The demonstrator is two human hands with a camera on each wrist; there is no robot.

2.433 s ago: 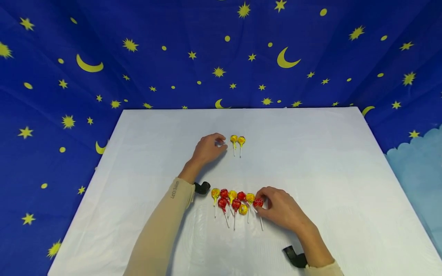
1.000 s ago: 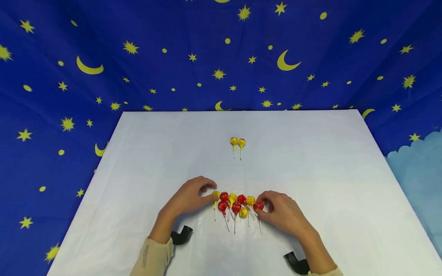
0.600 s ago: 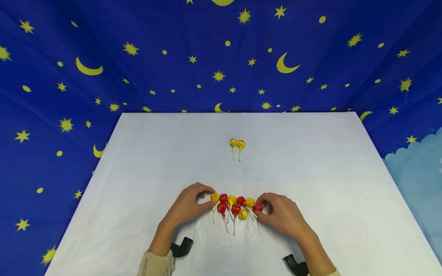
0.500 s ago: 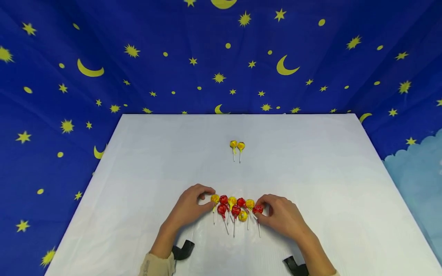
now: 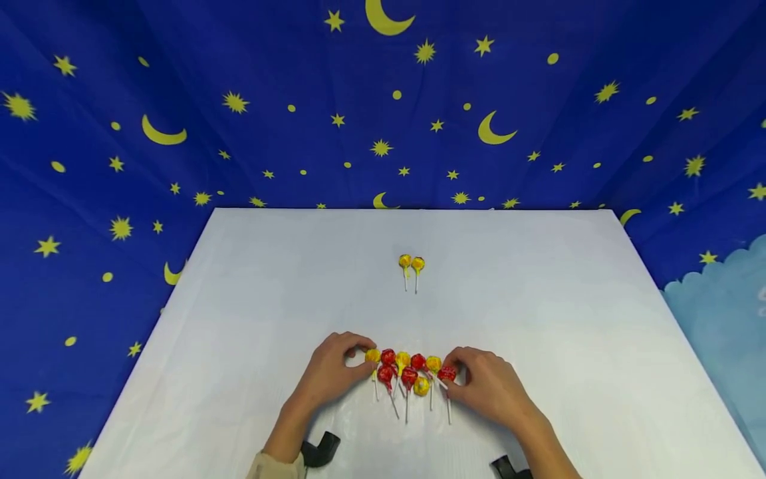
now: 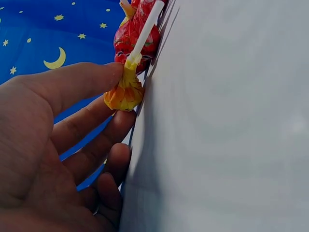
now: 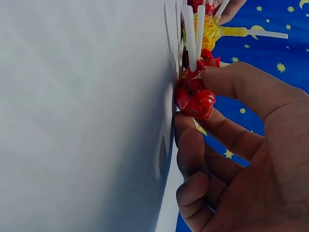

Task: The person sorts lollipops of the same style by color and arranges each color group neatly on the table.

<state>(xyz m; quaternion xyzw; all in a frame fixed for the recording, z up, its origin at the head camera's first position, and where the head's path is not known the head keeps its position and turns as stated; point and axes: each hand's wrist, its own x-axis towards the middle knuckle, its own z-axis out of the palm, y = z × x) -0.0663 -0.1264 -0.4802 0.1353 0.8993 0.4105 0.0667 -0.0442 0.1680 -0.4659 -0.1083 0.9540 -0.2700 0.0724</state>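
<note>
Red and yellow wrapped lollipops lie bunched in two rows, most sticks towards me. My left hand point(image 5: 332, 372) pinches the leftmost yellow lollipop point(image 5: 372, 356); in the left wrist view the thumb is on its wrapper neck point(image 6: 127, 77) and fingers lie behind the head. At the other end my right hand point(image 5: 491, 386) grips a red lollipop point(image 5: 446, 374) between thumb and fingers, its head showing in the right wrist view point(image 7: 195, 99). Between the hands are more red lollipops point(image 5: 409, 377) and a yellow lollipop point(image 5: 421, 386) in the front row.
Two yellow lollipops point(image 5: 405, 261) lie side by side farther back on the white table point(image 5: 269, 279). A blue curtain point(image 5: 311, 133) with stars and moons hangs behind and beside the table. Black curved pieces point(image 5: 321, 450) sit at both wrists.
My left hand has come back from beside the two far yellow lollipops and taken hold of the leftmost yellow one. The right hand stays at the red lollipop. The head view has tilted up slightly.
</note>
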